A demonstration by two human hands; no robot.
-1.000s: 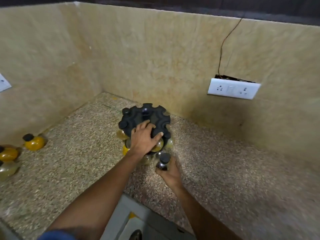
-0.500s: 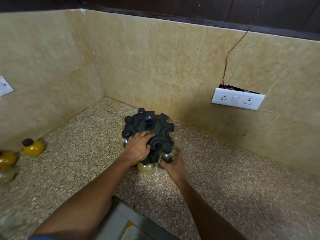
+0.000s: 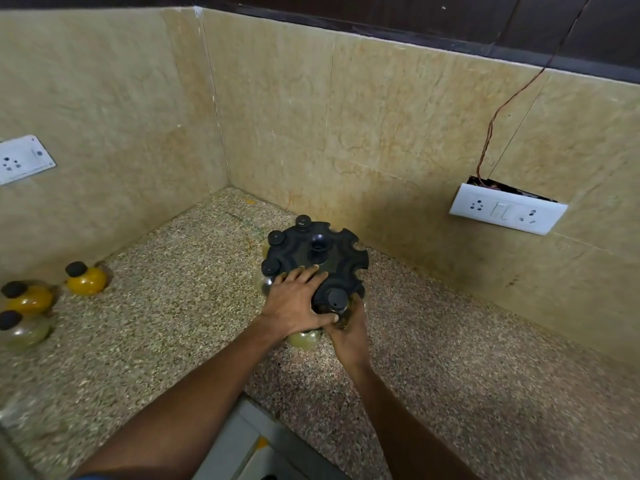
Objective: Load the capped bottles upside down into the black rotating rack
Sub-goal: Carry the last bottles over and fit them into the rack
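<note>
Rack: the black rotating rack [image 3: 325,258] stands on the speckled stone counter [image 3: 173,306], near the back corner where the two walls meet.
Left hand: the left hand [image 3: 298,303] lies flat on top of the rack. Its fingers are straight and spread out, and the thumb reaches to the near edge. It presses the rack and holds nothing.
Right hand: the right hand [image 3: 346,332] is at the near edge of the rack, lower down. Its fingers curl round a bottle [image 3: 336,301] from under and behind.
Bottle in hand: its black cap points up and its round body hangs below, so its long way runs up and down. It sits in a notch at the near rim of the rack, just beside the left thumb.
Other bottles in the rack: three more black caps [image 3: 277,238] poke up on the far left side of the rack.
Bottles waiting: three bottles [image 3: 85,278] stand far off by the left edge of the counter, near the left wall.
Next move, I think: the right hand is closer to the held bottle and must let it go in the notch. The left hand is nearer the waiting bottles.
</note>
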